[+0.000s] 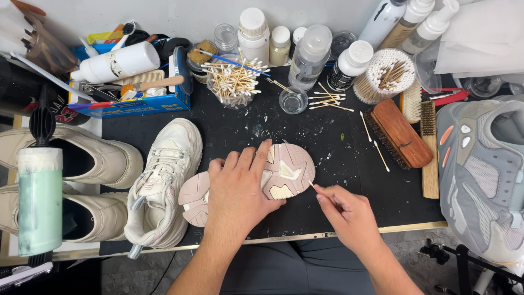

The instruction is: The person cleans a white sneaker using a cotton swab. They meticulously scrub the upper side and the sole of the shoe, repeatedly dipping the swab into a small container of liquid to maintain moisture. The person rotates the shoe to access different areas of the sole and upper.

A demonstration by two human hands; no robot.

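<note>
While the fingertips of the right hand (349, 214) pinch the thin stick of a white-tipped cotton swab (315, 188), its tip sits just at the toe-side edge of the sole; the fingers of the left hand (239, 192) lie spread and flat, pressing down on a small sneaker turned sole-up, its moulded rubber outsole (289, 170) in dusty pink with cream and tan panels; the shoe rests near the front edge of the black, paint-flecked work mat (327, 147), between the two hands, and it looks light and easy to shift, so a flat palm over the midfoot seems the sensible hold; the rubber likely has some give and grip, not slippery, while the swab is flimsy and would probably bend if pushed hard; the sole shows chunky, curved tread blocks and appears fairly clean, though fine dirt cannot be judged at this size; just to the left lies its likely partner, an off-white chunky lace-up sneaker (164, 186), upright and almost touching the overturned shoe's heel; farther back stand a clear cup of loose cotton swabs (233, 82) and a small glass dish (293, 100); to the right lies a brown wooden-backed brush (398, 134), well apart from the hands.
</note>
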